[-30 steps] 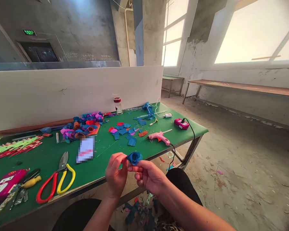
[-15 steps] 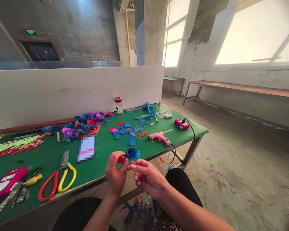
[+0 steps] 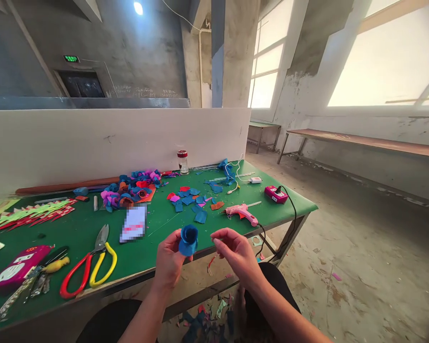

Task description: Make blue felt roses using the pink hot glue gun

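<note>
A blue paper rose (image 3: pixel 188 240) with a rolled centre is held upright by my left hand (image 3: pixel 168 261), thumb and fingers closed around its side and base. My right hand (image 3: pixel 239 257) is apart from the rose, a little to its right, fingers loosely curled with a small gap between thumb and forefinger and nothing visible in them. Beyond the hands lie loose blue paper petals (image 3: pixel 200 216) and a pink glue gun (image 3: pixel 241 213) with a clear glue stick in its back.
Finished paper flowers (image 3: pixel 130 188) are heaped at the back left. Red-and-yellow-handled scissors (image 3: pixel 99 255) lie near the front edge, by a magenta box (image 3: pixel 19 267) and keys. A glass jar (image 3: pixel 183 163) and a magenta power socket (image 3: pixel 275 194) stand further back. Scraps litter the floor.
My right hand has come off the rose and moved right. The rose has tipped more upright in my left hand and moved slightly left. The camera view has shifted a little.
</note>
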Demonstrator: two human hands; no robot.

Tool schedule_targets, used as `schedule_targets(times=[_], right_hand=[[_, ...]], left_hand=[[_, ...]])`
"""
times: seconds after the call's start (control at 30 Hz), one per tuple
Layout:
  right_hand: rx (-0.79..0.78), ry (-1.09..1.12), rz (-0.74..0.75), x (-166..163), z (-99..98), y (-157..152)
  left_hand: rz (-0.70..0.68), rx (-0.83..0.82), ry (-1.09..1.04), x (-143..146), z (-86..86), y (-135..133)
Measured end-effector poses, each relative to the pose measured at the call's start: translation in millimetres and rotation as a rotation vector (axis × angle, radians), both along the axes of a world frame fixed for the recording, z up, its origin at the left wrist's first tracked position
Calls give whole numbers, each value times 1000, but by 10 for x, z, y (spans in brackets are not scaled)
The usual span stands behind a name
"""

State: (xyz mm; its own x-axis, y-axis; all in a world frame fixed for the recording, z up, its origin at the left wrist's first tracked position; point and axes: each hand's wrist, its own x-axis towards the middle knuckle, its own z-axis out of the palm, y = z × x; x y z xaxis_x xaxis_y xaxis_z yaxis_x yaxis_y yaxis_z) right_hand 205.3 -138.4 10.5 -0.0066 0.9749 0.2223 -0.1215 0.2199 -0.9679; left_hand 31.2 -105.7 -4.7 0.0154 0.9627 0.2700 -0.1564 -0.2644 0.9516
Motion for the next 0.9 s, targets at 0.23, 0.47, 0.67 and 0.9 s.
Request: schedule_targets(times=[0.23,0.47,0.67,0.9], right_hand=[[514,-321,-154,0,56,-92],[937,-625,-331,78,44,-145],[1006,-805,-330,171,76,-96],[1051,-903,-353,218,115,-83]], left_hand=[[-110,-27,73,130,-31,-111],[-210,-75,22,182,-59,-73],[-268,-82,82,160,-51,-50],[-282,-72,169,160,-30,-57]])
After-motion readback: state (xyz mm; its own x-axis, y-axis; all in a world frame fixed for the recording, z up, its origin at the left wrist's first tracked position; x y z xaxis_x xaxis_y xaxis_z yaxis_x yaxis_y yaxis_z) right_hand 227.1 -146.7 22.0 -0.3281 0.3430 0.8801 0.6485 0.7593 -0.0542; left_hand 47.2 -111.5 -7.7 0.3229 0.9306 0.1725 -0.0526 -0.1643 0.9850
